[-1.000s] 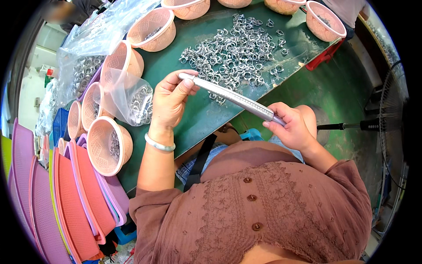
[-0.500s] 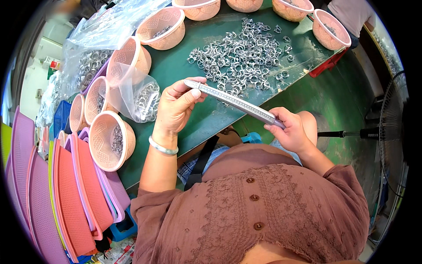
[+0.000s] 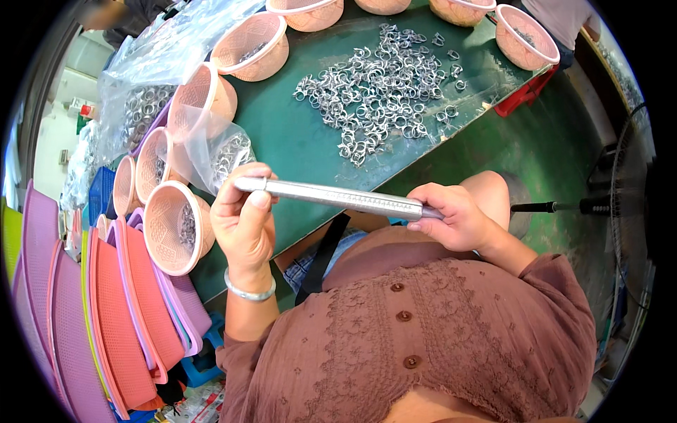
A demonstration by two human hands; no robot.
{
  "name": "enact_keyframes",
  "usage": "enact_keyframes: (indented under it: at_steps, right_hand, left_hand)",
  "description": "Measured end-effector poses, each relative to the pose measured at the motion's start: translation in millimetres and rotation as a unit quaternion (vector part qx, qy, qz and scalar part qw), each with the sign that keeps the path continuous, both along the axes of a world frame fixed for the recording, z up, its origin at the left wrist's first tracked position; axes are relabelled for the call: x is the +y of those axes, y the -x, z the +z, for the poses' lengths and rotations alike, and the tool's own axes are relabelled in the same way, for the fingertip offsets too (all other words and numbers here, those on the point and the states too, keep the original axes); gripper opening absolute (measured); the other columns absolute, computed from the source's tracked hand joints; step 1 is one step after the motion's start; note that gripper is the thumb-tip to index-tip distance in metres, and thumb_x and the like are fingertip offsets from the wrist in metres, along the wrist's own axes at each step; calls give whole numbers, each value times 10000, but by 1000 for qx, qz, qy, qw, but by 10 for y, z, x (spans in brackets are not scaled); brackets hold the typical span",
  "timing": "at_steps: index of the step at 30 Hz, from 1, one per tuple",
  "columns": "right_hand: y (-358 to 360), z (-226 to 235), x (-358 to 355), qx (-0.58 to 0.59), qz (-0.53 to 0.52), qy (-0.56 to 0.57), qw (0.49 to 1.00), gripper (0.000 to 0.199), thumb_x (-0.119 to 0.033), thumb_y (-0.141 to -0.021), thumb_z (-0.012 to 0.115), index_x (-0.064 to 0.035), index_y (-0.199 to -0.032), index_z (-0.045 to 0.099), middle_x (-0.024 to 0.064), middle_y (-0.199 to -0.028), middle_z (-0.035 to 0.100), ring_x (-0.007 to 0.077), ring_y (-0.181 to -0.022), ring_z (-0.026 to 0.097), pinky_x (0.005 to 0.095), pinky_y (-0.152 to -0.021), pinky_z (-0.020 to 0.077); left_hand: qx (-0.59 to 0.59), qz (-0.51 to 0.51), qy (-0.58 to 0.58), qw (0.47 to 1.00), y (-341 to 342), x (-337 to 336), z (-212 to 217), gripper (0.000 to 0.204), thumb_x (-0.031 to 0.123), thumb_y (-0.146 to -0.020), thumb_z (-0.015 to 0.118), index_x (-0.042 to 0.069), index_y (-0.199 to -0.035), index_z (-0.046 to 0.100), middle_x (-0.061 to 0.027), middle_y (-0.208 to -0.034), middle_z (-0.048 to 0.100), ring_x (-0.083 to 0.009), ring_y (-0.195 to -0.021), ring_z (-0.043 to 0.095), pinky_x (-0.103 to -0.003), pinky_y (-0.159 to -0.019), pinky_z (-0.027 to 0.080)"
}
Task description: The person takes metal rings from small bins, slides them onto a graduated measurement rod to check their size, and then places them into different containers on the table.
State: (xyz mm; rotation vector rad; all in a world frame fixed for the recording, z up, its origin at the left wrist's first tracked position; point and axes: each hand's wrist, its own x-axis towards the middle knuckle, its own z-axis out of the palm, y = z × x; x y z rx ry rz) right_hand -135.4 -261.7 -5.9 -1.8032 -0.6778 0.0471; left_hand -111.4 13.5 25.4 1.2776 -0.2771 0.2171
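A long tapered metal ring mandrel [image 3: 338,197] with graduated markings lies across my two hands in front of my body. Its handle end is gripped by my right hand [image 3: 455,217], fingers wrapped round it. At the narrow tip, my left hand [image 3: 247,218] pinches a small ring [image 3: 265,184] that sits round the mandrel; the fingers partly cover it. Beyond my hands, a loose pile of silver-coloured rings [image 3: 381,99] is spread on the green tabletop [image 3: 296,137].
Pink plastic baskets [image 3: 173,243], some with rings inside, line the table's left and far sides. A clear bag of rings [image 3: 229,151] leans by them. Stacked coloured baskets [image 3: 120,317] stand at left. A fan [image 3: 627,204] is at right; another person [image 3: 560,14] is beyond the table.
Both hands have come nearer my body, the left one also moving left. The mandrel has turned from a steep slant to nearly level, and its marked face has rolled.
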Motion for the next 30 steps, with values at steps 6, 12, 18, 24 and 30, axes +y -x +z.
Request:
enact_keyframes:
  at_steps: [6,12,18,24,30]
  right_hand:
    - [22,88,14,-17,17,34,999,205,-53,-718,650,-24,-893,548,108,-733,580,245,-626,587,288,-546,449]
    - [51,92,-64,-4,8,45,999,204,-55,-716,644,-20,-892,548,116,-730,583,254,-623,583,286,-545,449]
    - [138,-120,-338,66,-33,-14,997,189,-11,-733,613,5,-908,543,40,-751,562,99,-637,523,216,-557,396]
    - [57,-63,-349,165,-84,-46,982,210,-35,-781,591,7,-968,506,-28,-788,502,18,-672,412,163,-574,331]
    - [34,-131,-324,277,-138,-191,932,203,-53,-808,590,12,-980,503,-34,-789,497,10,-670,411,157,-573,337]
  left_hand:
    - [-9,23,-3,1000,117,12,50,267,103,-803,588,-34,-1027,537,-103,-891,533,-98,-680,473,-164,-568,355]
    - [11,70,79,994,93,-7,125,196,125,-807,567,-37,-915,547,-102,-864,535,-117,-678,481,-211,-579,390]
    - [-63,161,8,985,134,484,338,193,133,-855,502,-29,-948,553,-72,-792,533,-122,-696,475,-238,-643,387]
    - [-73,473,-459,749,337,1076,371,274,18,-826,508,-35,-1093,536,-92,-993,576,-153,-837,548,-232,-729,439]
    - [-106,305,-503,801,151,358,168,252,-35,-764,548,-24,-1015,560,-67,-928,557,-144,-794,530,-239,-683,434]
